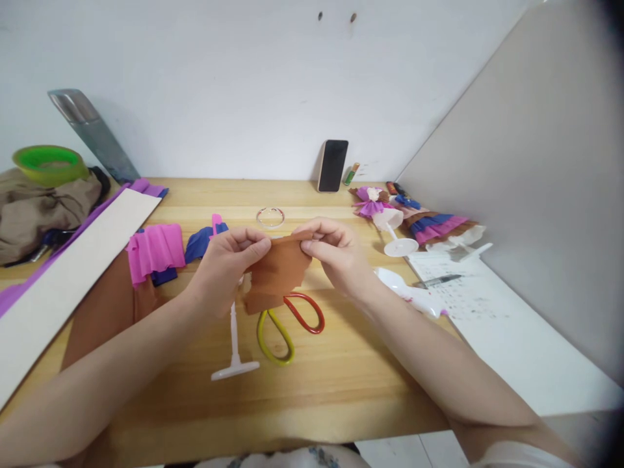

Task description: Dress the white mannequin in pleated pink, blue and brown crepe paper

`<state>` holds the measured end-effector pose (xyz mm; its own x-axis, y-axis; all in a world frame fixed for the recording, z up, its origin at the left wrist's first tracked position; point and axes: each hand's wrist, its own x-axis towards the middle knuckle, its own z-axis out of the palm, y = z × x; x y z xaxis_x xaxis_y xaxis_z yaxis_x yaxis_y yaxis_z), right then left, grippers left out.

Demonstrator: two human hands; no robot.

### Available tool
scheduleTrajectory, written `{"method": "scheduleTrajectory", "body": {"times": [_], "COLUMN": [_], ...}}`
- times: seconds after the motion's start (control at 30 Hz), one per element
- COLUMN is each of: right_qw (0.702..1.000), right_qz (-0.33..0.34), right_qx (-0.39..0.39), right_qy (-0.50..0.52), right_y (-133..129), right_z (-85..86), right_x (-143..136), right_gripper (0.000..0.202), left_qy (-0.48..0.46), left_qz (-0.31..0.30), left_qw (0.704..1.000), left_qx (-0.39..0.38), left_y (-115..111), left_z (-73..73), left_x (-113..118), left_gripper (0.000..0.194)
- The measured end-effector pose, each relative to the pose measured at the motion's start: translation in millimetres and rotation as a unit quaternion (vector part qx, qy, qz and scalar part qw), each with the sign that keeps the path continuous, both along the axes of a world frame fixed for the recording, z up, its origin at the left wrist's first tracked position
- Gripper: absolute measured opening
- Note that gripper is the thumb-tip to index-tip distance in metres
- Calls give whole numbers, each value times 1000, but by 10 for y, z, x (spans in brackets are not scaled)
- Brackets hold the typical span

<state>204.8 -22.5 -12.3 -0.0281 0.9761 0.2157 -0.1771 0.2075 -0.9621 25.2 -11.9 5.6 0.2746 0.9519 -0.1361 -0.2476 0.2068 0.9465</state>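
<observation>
A piece of brown crepe paper (275,276) hangs between my two hands above the table. My left hand (234,260) pinches its upper left corner, and my right hand (336,253) pinches the upper right corner, where the edge looks folded. Under the paper lie scissors with one yellow and one red handle (316,315); their blades are hidden. Close to my left hand, a white plastic stand (234,344) lies on the table, its upper part covered by that hand. Pink crepe paper (158,250) and blue crepe paper (197,244) are left of my hands.
A clear ring (270,218) and an upright phone (333,166) are behind my hands. On the right are paper-dressed figures (439,227), a white stand (400,247), a glue bag (409,292) and a notebook (517,338). A long white board (73,279) lies left.
</observation>
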Motion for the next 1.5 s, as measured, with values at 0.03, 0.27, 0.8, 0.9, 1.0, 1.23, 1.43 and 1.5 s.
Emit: {"method": "scheduleTrajectory", "body": {"times": [0.03, 0.27, 0.8, 0.9, 1.0, 1.23, 1.43, 1.5], "right_qw": [1000, 1000, 994, 994, 995, 997, 995, 994], "right_qz": [-3, 10, 12, 16, 18, 6, -12, -24], "right_qx": [-4, -7, -106, -105, -94, -72, -98, -106], "right_qy": [8, 18, 40, 42, 38, 12, 19, 21], "right_y": [-3, -28, -329, -367, -397, -433, -434, -433], "right_z": [6, 12, -453, -468, -475, -466, -486, -490], "right_x": [-2, -2, -63, -76, -83, -74, -98, -114], "right_gripper": [9, 12, 9, 11, 14, 18, 24, 26], "left_qy": [-4, 2, 17, 39, 57, 53, 29, 30], "left_qz": [-3, 3, 21, 50, 75, 73, 72, 73], "left_qw": [1000, 1000, 999, 998, 996, 996, 997, 997], "left_qx": [-5, -3, -43, -17, 8, 7, -16, -17], "left_y": [-4, -52, -385, -403, -411, -427, -433, -436], "left_z": [1, 46, -357, -384, -394, -451, -518, -512], "left_x": [0, 38, -120, -113, -107, -104, -116, -114], "left_gripper": [25, 23, 19, 17, 15, 15, 16, 17]}}
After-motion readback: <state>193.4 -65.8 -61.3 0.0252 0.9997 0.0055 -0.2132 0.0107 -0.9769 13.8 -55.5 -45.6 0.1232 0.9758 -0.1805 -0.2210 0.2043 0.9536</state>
